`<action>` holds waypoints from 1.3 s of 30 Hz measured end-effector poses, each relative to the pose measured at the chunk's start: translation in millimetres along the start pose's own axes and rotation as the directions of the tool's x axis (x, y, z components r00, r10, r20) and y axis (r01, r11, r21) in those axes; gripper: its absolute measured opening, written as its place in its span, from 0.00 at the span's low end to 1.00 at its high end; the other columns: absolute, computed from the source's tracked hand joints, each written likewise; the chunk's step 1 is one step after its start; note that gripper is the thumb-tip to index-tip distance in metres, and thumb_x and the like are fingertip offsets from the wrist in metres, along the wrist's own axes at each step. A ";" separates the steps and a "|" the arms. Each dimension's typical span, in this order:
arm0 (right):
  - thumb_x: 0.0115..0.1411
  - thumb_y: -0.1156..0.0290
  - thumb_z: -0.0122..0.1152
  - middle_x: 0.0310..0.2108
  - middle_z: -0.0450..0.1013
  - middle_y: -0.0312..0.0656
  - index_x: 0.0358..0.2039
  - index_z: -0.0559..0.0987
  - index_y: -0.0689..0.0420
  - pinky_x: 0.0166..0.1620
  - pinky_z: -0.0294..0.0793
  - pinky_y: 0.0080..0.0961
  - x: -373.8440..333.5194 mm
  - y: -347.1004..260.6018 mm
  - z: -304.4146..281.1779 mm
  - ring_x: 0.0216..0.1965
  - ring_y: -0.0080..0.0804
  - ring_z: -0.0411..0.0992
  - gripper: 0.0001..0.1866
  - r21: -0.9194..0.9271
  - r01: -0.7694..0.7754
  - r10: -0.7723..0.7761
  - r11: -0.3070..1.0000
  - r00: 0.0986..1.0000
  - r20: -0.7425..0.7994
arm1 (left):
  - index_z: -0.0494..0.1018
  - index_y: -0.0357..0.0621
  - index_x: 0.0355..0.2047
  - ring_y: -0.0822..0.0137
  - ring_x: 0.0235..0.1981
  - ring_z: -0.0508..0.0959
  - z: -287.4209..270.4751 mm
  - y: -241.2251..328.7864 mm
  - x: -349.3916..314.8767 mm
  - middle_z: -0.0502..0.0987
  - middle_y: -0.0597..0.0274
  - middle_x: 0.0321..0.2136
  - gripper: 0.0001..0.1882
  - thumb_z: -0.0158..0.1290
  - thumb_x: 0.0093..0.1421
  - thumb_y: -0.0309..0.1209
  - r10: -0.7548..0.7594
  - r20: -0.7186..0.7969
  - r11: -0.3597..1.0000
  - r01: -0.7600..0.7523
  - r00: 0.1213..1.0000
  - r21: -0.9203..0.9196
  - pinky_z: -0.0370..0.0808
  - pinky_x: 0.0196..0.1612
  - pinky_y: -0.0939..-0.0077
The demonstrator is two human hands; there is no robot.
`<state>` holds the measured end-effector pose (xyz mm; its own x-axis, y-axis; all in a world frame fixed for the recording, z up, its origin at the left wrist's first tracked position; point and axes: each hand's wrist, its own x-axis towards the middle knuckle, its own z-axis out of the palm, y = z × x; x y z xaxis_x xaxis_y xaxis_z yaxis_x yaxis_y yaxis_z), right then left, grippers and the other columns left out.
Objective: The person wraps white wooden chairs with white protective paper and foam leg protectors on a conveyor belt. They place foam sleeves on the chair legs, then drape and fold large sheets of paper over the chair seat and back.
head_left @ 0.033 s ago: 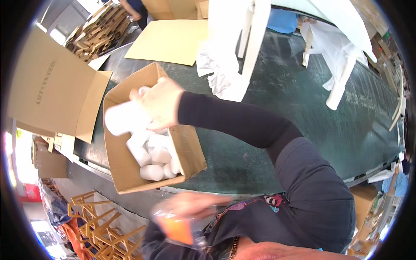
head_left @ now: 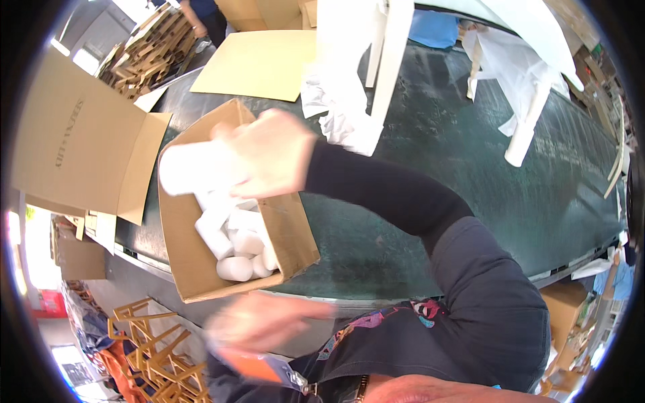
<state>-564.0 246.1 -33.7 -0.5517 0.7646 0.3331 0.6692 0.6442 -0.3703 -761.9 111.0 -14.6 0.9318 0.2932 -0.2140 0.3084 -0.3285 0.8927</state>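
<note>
My right hand (head_left: 269, 156), blurred by motion, is closed on a white foam roll (head_left: 198, 168) above the far part of an open cardboard box (head_left: 295, 245). Several other white foam rolls (head_left: 235, 268) lie in the box's near part. My left hand (head_left: 269, 321) hovers just off the near edge of the box. It is smeared by motion, but its fingers look stretched out to the right and I see nothing in them. Against its wrist is an orange patch in clear plastic (head_left: 252, 366); how it is attached is unclear.
The box stands on a dark green worktable (head_left: 403, 248). A large carton (head_left: 80, 134) with its flap out is at left, a flat cardboard sheet (head_left: 255, 64) behind. White wrapped furniture legs (head_left: 384, 74) rise at the back. Wooden frames (head_left: 158, 342) stand below left; a person (head_left: 205, 17) is far off.
My right hand has shifted slightly to the right and up, with the foam roll still in it. My left hand has moved left, and the orange patch with it.
</note>
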 end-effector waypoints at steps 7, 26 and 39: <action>0.38 0.62 0.72 0.40 0.64 0.46 0.44 0.76 0.43 0.42 0.69 0.39 -272.5 101.7 60.9 0.46 0.47 0.67 0.28 -0.275 -0.541 0.588 0.795 0.799 0.125 | 0.32 0.44 0.70 0.38 0.70 0.42 -173.6 -83.2 230.1 0.40 0.39 0.70 0.65 0.63 0.50 0.60 -0.543 -0.441 0.806 0.296 0.714 -0.513 0.55 0.62 0.29; 0.40 0.59 0.75 0.51 0.70 0.51 0.52 0.70 0.59 0.57 0.69 0.41 -338.2 124.8 189.7 0.53 0.50 0.69 0.39 0.682 -0.440 0.747 0.585 0.620 -0.240 | 0.75 0.25 0.40 0.59 0.35 0.81 -154.2 -50.2 402.1 0.80 0.45 0.35 0.32 0.56 0.56 0.51 -0.111 -0.793 0.788 0.540 0.598 0.297 0.79 0.35 0.67; 0.45 0.66 0.72 0.51 0.74 0.45 0.57 0.70 0.63 0.59 0.67 0.33 -236.9 250.6 123.8 0.53 0.35 0.71 0.38 0.981 0.095 0.602 0.168 0.778 -0.178 | 0.79 0.32 0.35 0.52 0.33 0.81 -126.1 -25.1 440.6 0.80 0.44 0.28 0.39 0.53 0.53 0.64 -0.067 -0.492 0.366 0.481 0.868 0.797 0.75 0.42 0.62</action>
<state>-327.2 228.8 -312.7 0.0624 0.9796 0.1909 -0.4287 0.1991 -0.8813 -383.2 361.7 -81.3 0.6936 0.7186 -0.0508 0.7131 -0.6949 -0.0925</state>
